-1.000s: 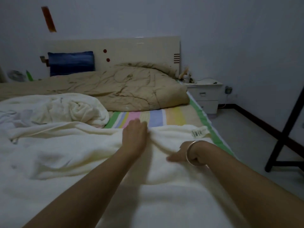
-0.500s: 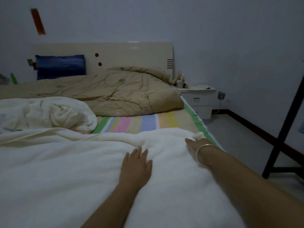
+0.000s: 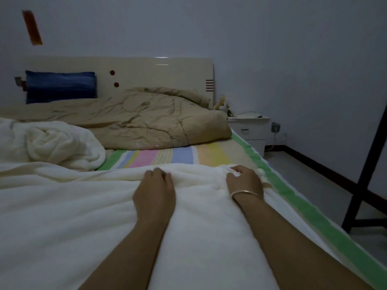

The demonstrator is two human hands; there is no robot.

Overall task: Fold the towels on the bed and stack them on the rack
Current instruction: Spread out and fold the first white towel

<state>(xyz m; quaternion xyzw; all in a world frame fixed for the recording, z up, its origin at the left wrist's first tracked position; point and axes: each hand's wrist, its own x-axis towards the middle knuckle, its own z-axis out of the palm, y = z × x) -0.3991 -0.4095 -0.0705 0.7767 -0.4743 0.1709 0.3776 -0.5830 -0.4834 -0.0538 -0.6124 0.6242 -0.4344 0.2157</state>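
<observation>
Towel: the big white towel (image 3: 88, 206) lies spread flat across the lower half of the frame. Its far edge runs through the middle, on top of the striped sheet (image 3: 167, 155).
Left hand: the left hand (image 3: 155, 191) is at that far edge, about dead centre. The fingers are curled together down onto the hem, and it looks like they're bunching a bit of cloth.
Right hand: the right hand (image 3: 245, 182) is right of centre with its fingers curled round the far corner, just beside the little tag (image 3: 261, 175). There's a bracelet (image 3: 247, 192) on the wrist.
Second towel: the second towel (image 3: 58, 143) is a crumpled heap at mid left, just past the flat one's edge, not folded yet.
Rack: my guess is it's the dark frame (image 3: 366, 153) on the floor at the right edge. I can't see any shelf from here.
Step in hand: I reckon this is grabbing the far edge for the first fold, so it's early days.
Doing it well: both hands are bunched toward the right end, so I'd slide the left one out toward the far left corner first. Lift both ends evenly, bring the far edge to the near one, line up the corners, then smooth out from the crease.
Watch out: terry cloth this big sags in the middle, so lifting it unevenly probably gives a crooked fold.
</observation>
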